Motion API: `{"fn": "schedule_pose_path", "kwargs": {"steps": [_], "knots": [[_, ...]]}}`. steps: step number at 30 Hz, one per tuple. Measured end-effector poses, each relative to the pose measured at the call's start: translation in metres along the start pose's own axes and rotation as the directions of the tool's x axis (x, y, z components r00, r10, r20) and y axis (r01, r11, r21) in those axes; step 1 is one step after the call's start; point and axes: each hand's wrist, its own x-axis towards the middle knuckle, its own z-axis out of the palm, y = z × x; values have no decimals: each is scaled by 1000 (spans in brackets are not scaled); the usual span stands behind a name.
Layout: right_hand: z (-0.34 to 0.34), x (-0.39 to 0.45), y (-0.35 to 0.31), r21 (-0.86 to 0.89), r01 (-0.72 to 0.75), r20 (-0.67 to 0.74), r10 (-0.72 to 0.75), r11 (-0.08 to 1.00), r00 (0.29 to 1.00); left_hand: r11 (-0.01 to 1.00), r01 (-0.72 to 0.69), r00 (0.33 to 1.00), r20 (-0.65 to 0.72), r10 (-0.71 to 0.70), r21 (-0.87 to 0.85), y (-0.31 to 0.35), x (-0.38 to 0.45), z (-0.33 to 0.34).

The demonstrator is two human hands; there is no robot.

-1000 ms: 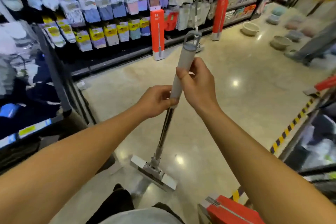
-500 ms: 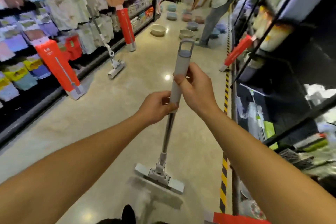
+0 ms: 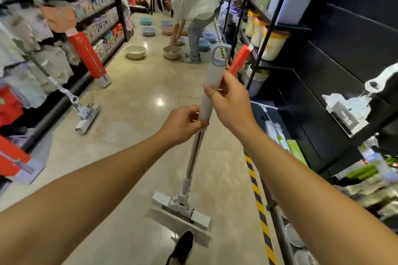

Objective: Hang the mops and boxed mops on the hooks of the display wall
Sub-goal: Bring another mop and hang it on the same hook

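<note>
Both hands hold a grey-handled flat mop (image 3: 212, 79) upright in the aisle. My left hand (image 3: 183, 123) grips the bottom of the grey grip, where the metal pole starts. Higher up, my right hand (image 3: 228, 101) curls round the grip below the hanging loop. The mop's white head (image 3: 181, 207) hangs just above the floor by my shoe. Another loose mop (image 3: 84, 112) leans on the left shelving. A red boxed mop (image 3: 90, 58) stands against the left shelves, a second red boxed mop (image 3: 239, 60) leans on the right rack, and a third red boxed mop (image 3: 13, 158) shows at the far left.
A person in a white shirt (image 3: 191, 13) bends over several plastic basins (image 3: 135, 51) on the floor ahead. Black shelving (image 3: 323, 84) lines the right side, behind a yellow-black floor stripe (image 3: 258, 200). Shelves of packaged goods (image 3: 97, 8) run along the left.
My view has swung right, from the left shelving to straight down the aisle and the right-hand black rack. Both hands keep the same hold on the mop handle.
</note>
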Motion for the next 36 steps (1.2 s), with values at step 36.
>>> {"fn": "schedule_pose_path", "kwargs": {"steps": [36], "knots": [[-130,404,99,-385,-396,-765,-48,834,642,775,-536,567,537,624,-335,64,546,72]]}}
